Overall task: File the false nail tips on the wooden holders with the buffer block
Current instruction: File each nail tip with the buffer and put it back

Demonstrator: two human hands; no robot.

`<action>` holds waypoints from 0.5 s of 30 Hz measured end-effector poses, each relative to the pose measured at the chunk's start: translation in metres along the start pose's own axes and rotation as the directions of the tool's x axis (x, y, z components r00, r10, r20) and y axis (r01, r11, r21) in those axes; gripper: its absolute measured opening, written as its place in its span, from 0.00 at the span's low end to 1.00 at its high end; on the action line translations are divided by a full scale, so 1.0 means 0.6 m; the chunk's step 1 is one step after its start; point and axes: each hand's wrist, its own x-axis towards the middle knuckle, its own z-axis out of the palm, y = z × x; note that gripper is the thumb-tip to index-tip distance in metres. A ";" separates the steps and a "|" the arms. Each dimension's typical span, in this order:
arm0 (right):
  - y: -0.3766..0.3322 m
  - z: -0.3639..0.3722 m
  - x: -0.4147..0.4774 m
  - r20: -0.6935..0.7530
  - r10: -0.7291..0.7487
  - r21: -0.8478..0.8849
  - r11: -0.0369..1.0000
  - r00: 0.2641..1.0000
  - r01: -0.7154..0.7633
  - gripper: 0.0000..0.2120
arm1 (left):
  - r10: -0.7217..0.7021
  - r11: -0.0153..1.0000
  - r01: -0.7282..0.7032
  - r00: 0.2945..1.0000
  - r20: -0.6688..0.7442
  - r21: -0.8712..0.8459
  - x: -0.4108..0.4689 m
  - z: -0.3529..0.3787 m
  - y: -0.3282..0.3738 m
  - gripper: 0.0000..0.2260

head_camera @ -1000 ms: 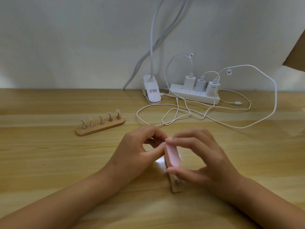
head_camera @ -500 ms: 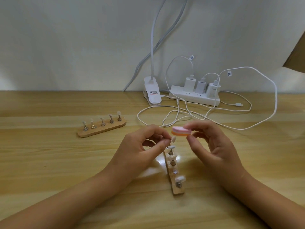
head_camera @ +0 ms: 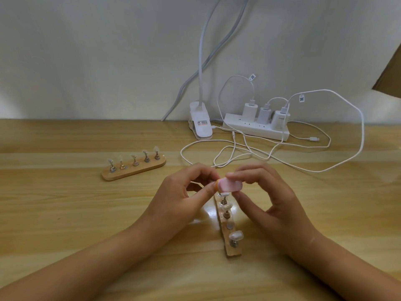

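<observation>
On the surface, the near wooden holder is lying lengthwise away from the person, between both hands. At its far end the right hand is pinching the buffer block. The left hand fingers are apparently pinching the farthest nail tip, hidden behind it. Half a second ago the block was hovering edge-on; now it is tilting face-up and sitting lower.

The pale wooden table bears a far oblong wooden nail-tip holder, a near holder, a white power strip, a white clip lamp and white cables.
</observation>
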 end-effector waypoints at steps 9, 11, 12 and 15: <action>0.004 0.004 -0.001 -0.009 0.018 -0.019 1.000 1.000 -0.018 0.10 | 0.040 0.999 -0.040 0.999 -0.031 -0.007 0.000 0.003 0.000 0.02; 0.003 0.002 0.000 -0.033 0.042 -0.029 0.999 0.999 -0.043 0.09 | 0.075 0.997 -0.075 0.997 -0.029 0.015 -0.002 0.005 0.001 0.02; 0.001 0.001 0.000 -0.043 0.042 -0.027 0.999 0.998 -0.043 0.09 | 0.091 0.996 -0.091 0.995 -0.026 0.028 -0.003 0.006 0.002 0.02; -0.003 0.000 0.000 -0.031 0.011 -0.046 0.999 0.999 -0.013 0.10 | 0.106 0.994 -0.104 0.994 -0.027 0.044 -0.004 0.006 0.000 0.02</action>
